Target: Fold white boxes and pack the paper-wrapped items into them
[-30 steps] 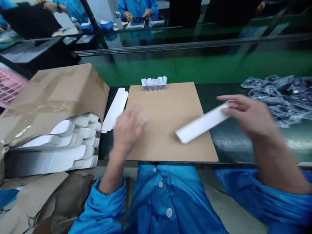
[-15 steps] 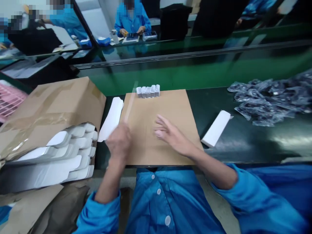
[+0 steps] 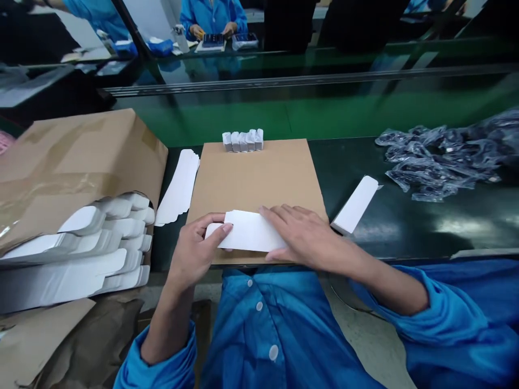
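A flat white carton blank point(image 3: 251, 231) is held level between my hands, over the near part of a brown cardboard sheet point(image 3: 259, 178). My left hand point(image 3: 198, 243) pinches its left end, thumb on top and fingers behind. My right hand point(image 3: 306, 235) grips the right end, its fingers along the far edge and the thumb at the near edge. To the left of the sheet lies a small stack of flat white blanks point(image 3: 178, 186). A white box point(image 3: 357, 204), folded into shape, rests on the dark bench to the right.
Several small white folded pieces point(image 3: 243, 141) stand in a row at the sheet's far edge. On the left, a taped cardboard box point(image 3: 138, 151) holds many white blanks point(image 3: 113, 232). Clear-bagged dark items point(image 3: 446, 156) lie at right. A co-worker point(image 3: 213, 19) sits across the line.
My left hand, earlier a blurred fist with a narrow white strip upright, has come down with a white blank turned flat. My right hand, earlier free, now grips its other end.
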{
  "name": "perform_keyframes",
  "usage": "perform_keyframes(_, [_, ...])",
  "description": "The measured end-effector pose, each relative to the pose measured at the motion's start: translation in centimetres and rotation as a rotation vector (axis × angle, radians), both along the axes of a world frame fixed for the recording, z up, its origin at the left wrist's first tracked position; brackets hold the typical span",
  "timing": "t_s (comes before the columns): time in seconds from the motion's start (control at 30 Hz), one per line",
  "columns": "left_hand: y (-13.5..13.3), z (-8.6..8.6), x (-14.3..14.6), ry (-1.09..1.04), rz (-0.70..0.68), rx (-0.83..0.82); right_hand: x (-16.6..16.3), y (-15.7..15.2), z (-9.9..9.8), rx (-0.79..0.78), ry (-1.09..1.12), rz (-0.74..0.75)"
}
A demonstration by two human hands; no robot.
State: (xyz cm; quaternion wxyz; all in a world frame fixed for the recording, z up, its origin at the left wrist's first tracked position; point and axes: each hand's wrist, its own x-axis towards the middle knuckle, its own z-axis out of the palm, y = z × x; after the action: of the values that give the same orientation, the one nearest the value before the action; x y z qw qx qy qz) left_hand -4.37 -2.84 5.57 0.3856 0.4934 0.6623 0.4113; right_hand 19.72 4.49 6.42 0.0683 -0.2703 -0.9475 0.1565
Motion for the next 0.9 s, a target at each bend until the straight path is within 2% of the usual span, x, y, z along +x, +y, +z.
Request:
perform_keyframes(0.07, [0.0, -0.4, 0.2, -0.064, -0.039, -0.048, -0.3, -1.5, -0.8, 0.24, -0.035, 0.022])
perform_keyframes(0.13, [-0.1, -0.6, 0.1, -0.082, -0.12, -0.105, -0.5, -2.0, -1.5, 0.355, -0.042, 0.052])
perform_keyframes(0.2, [-0.1, -0.7, -0.3, -0.069, -0.143, -0.11, -0.7, -1.9, -2.0, 0.416, -0.017, 0.029])
perform_keyframes(0.3, [0.0, -1.1, -0.7, -0.054, -0.103, -0.07, -1.0, -1.4, -2.4, 0.477, 0.02, -0.014])
perform_keyframes(0.47, [0.6, -1.7, -1.5, 0.056, -0.031, 0.051, -0.9, -1.6, -2.1, 0.614, 0.065, 0.072])
perform_keyframes(0.57, [0.4, -1.5, -1.8, -0.028, -0.013, 0.097, -0.2, -0.9, -2.0, 0.61, 0.107, 0.058])
perform_keyframes(0.67, [-0.4, -1.3, -0.1, -0.296, 0.069, 0.262, 0.2, 0.1, -2.3, 0.566, 0.185, -0.181])
perform_keyframes(0.73, [-1.0, -1.5, 2.5, -0.336, 0.107, 0.424, -0.4, 0.1, -2.8, 0.547, 0.232, -0.344])
perform_keyframes(0.77, [-1.1, -1.7, 4.0, -0.311, 0.11, 0.476, -0.8, -0.4, -3.1, 0.533, 0.25, -0.372])
perform_keyframes(0.8, [-1.0, -2.0, 5.4, -0.27, 0.089, 0.476, -1.3, -1.0, -3.4, 0.508, 0.263, -0.361])
perform_keyframes(0.83, [-0.9, -2.3, 6.6, -0.221, 0.125, 0.465, -1.9, -1.8, -3.6, 0.467, 0.279, -0.318])
perform_keyframes(0.9, [-0.2, -2.7, 8.0, -0.121, 0.267, 0.416, -2.6, -3.3, -3.7, 0.299, 0.331, -0.165])
